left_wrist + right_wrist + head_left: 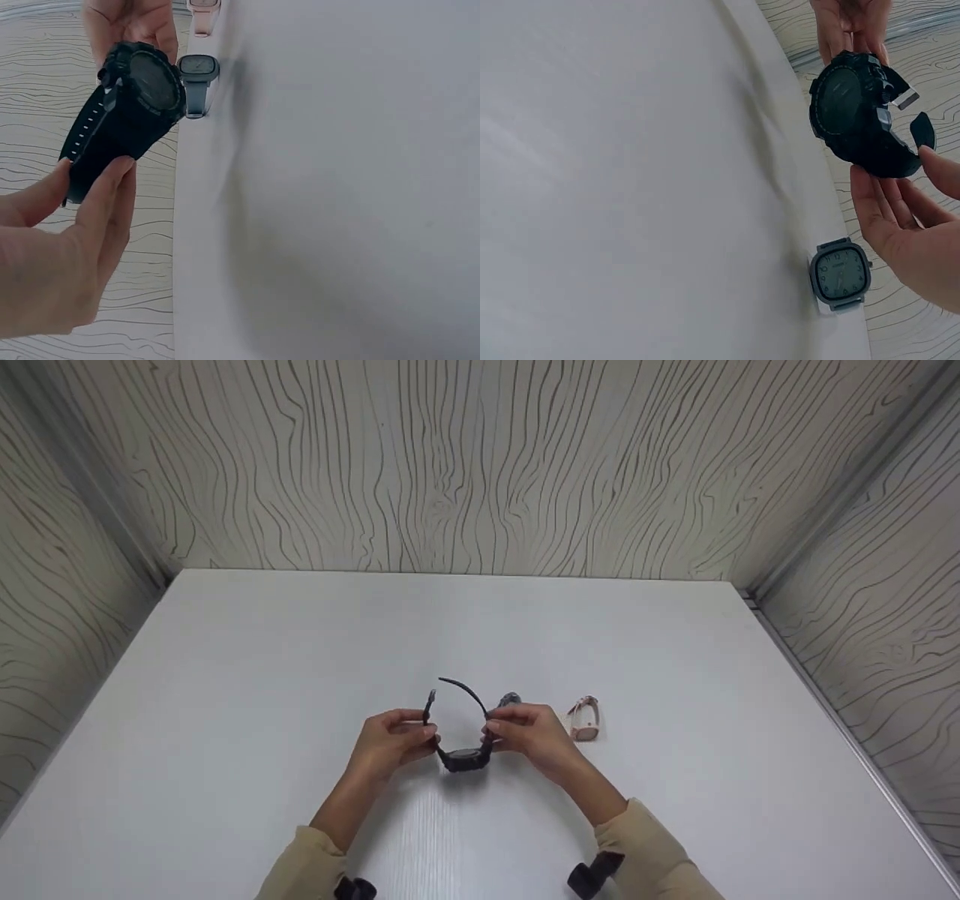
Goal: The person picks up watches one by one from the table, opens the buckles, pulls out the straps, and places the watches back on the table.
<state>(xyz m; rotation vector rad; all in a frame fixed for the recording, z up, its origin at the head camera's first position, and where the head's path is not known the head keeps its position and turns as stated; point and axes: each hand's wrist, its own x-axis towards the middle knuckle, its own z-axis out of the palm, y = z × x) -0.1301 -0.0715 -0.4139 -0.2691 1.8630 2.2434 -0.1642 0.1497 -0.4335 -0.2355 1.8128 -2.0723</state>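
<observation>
Holding the black watch (465,760) up above the desk (300,645), a person had its strap unfastened, the free ends apart and pointing away. The left grip (388,741) was nearly closed, thumb and fingers pinching the buckle side; the right grip (534,735) pinched the longer, holed side just as narrowly. The case hung between them. Handling it well probably meant even, light pressure on both sides, so the case stayed level, and spreading the halves no further than their curve allowed, since a hard pull might have strained the strap. It also seemed wise to mind the grey watch (840,271) just beyond the right grip and the pink watch (585,732) to its right.
</observation>
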